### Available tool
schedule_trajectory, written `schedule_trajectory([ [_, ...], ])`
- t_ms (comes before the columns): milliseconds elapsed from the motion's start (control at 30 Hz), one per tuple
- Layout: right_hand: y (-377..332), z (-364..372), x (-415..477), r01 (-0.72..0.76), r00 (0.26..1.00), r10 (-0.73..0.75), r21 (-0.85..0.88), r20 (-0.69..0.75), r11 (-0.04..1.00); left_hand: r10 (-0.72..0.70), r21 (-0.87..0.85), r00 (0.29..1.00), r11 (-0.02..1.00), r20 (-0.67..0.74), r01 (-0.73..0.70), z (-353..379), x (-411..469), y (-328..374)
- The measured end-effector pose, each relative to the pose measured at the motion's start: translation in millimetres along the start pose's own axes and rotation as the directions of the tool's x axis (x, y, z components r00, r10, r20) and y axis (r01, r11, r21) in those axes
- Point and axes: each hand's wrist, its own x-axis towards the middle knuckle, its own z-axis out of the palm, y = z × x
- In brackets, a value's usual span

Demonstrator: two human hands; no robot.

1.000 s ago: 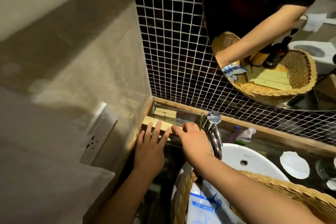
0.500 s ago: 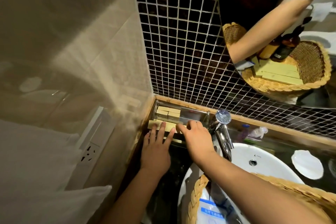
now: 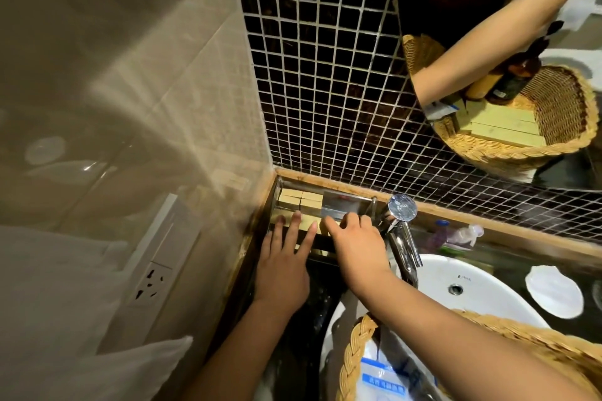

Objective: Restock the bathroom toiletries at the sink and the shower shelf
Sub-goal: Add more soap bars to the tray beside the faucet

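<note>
Grip first: the left hand [image 3: 283, 260] lies flat, fingers straight and spread, fingertips resting on the front row of the little tan boxes [image 3: 301, 200] in the clear tray [image 3: 347, 202]. No pinch there, it's just pressing down. I reckon that's to stop the row sliding while the other hand fiddles.

The right hand [image 3: 355, 242] is just beside it, knuckles up, fingers bent down at the right end of that same row. The thumb is hidden under the palm, so I can't tell if that grip is pinching a box or only nudging it into line.

The tray is tucked into the back corner of the worktop [image 3: 321, 290], where the beige wall meets the mosaic tiles [image 3: 325, 75], right next to the chrome faucet [image 3: 402, 231]. Boxes fill its left part in neat rows; I can't see any in the right part.

The wicker basket [image 3: 356, 345] is parked on the white basin [image 3: 482, 290], close enough that the right arm reaches straight across it. Makes sense for grabbing stock. There's a sealed packet [image 3: 384, 374] inside, and the mirror [image 3: 508, 26] shows more tan boxes and a couple of dark bottles in there too.

My guess is the sink bit is partway done. The shower shelf isn't in sight.
</note>
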Motion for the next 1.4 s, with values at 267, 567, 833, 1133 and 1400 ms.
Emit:
schedule_trajectory([
  [267, -1.5, 1.8, 9.4, -0.025, 0.997, 0.024, 0.015, 0.069, 1.0, -0.014, -0.007, 0.999, 1.0, 0.035, 0.014, 6.8, 3.7, -4.1],
  [567, -0.1, 20.7, 7.5, 0.015, 0.969, -0.039, 0.103, 0.243, 0.995, -0.03, 0.056, 0.994, 0.998, 0.105, 0.024, 11.9, 10.2, -7.7],
  [833, -7.9, 29.1, 14.4, -0.052, 0.88, -0.002, 0.102, 0.474, 0.993, -0.042, 0.044, 0.993, 0.998, 0.107, 0.037, 11.7, 21.1, -3.9],
  [1133, -10.7, 22.5, 18.4, -0.041, 0.855, -0.01, 0.086, 0.519, 0.995, -0.05, 0.085, 0.989, 0.996, 0.138, 0.039, 2.7, 26.0, 2.2],
  [1400, -15.3, 25.5, 19.5, -0.157, 0.804, 0.018, 0.183, 0.594, 0.971, -0.064, 0.102, 0.98, 0.994, 0.186, 0.045, 6.5, 24.0, 0.0],
])
